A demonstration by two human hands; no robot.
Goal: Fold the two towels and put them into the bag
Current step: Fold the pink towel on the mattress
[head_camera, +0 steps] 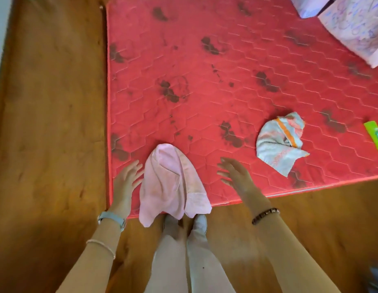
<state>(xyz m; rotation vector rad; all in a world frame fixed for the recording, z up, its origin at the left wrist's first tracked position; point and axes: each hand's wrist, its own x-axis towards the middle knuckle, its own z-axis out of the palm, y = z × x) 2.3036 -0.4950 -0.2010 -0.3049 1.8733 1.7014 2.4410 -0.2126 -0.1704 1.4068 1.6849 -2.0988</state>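
Observation:
A pink towel (pixel 171 185) lies crumpled at the near edge of a red quilted mattress (pixel 205 70), its lower end hanging over the edge. My left hand (pixel 128 181) hovers just left of it, fingers spread, empty. My right hand (pixel 236 175) is held open a short way to the towel's right, not touching it. A second towel (pixel 281 143), light blue with pink pattern and an orange stripe, lies bunched further right on the mattress. A pale patterned bag (pixel 357 26) sits at the far right corner, partly cut off by the frame.
The mattress rests on a brown wooden platform (pixel 46 123) that runs along its left and near sides. A green packet (pixel 375 134) lies at the right edge. My legs and feet (pixel 184 225) stand on the platform below the pink towel.

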